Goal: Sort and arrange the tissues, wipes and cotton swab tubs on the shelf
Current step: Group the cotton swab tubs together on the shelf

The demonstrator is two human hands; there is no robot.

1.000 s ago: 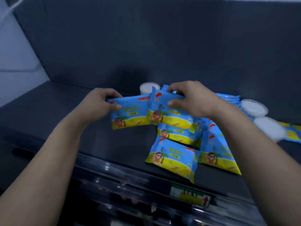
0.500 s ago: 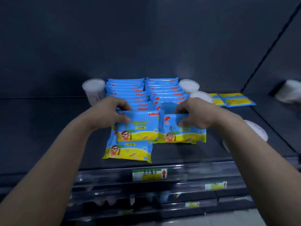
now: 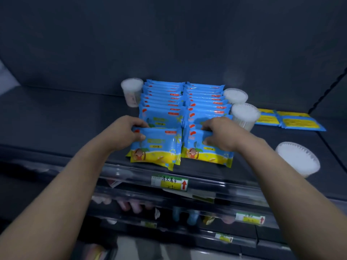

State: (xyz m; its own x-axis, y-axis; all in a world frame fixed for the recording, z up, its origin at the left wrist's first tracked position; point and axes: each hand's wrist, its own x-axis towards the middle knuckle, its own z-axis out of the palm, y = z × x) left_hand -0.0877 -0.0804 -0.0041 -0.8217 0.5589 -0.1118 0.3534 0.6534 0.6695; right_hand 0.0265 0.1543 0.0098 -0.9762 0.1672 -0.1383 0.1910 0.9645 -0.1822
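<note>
Two rows of blue-and-yellow wipes packs run front to back on the dark shelf. My left hand grips the top edge of the front pack of the left row. My right hand grips the top of the front pack of the right row. Both front packs stand tilted near the shelf's front edge. Cotton swab tubs stand around the rows: one at the back left, two at the right, and one lying further right.
Flat blue-and-yellow tissue packs lie at the back right. A price label with a red arrow sits on the shelf's front rail. Lower shelves with goods show below. The shelf's left part is bare dark surface.
The loose pack that lay in front of the left row is no longer seen lying there; both hands now hold the front packs upright and aligned side by side at the rows' front.
</note>
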